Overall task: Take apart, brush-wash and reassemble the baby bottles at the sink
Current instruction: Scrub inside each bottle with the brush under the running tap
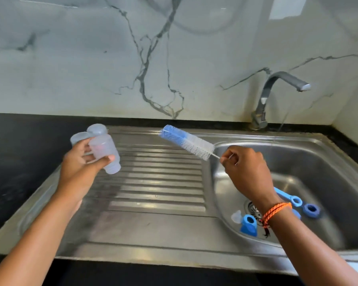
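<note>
Bottle (105,155) gripped in left hand (81,168) above drainboard (157,182), right hand (246,168) clenching bottle brush (186,142)

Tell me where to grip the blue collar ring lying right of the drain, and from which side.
Pinch the blue collar ring across its rim from above: it lies flat on the sink basin floor, hole up. One finger could likely go into the hole.

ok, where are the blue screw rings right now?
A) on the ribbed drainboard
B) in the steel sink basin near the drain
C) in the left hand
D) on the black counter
B: both blue plastic screw rings lie in the stainless steel sink basin by the drain.
</note>
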A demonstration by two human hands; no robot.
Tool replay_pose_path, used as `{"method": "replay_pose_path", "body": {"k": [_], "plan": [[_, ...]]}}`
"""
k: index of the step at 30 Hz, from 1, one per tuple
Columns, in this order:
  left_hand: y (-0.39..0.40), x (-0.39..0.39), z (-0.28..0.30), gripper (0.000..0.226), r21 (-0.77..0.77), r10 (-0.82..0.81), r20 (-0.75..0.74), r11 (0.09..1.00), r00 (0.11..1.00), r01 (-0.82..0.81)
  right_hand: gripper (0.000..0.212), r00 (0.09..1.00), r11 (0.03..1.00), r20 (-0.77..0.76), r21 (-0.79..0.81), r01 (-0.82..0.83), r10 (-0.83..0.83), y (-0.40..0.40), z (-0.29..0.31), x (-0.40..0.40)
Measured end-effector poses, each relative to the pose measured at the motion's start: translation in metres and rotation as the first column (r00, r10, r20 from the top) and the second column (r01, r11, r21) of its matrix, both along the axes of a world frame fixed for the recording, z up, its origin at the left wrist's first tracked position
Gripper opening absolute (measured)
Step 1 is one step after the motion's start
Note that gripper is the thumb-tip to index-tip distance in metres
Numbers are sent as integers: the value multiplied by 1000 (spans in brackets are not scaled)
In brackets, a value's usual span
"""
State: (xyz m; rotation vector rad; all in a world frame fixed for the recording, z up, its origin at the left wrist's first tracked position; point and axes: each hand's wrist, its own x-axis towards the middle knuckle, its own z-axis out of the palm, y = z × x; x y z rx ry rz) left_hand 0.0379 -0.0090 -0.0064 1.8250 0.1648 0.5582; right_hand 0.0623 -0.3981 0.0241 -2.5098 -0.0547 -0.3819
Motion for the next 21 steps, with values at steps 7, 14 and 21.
{"method": "replay_pose_path", "body": {"k": [7,14,21], "plan": [[57,-41,-11,57,54,201,20,978,979,-202,10,999,997,26,64,-41,40,33,2,4],[61,-36,-27,62,72,291,-21,955,956,-289,13,997,995,55,76,-58,54,38,4,2],[60,-28,-26,67,67,312,-47,949,949,-309,11,997,995,39,81,-62,59,33,-1,-2]]}}
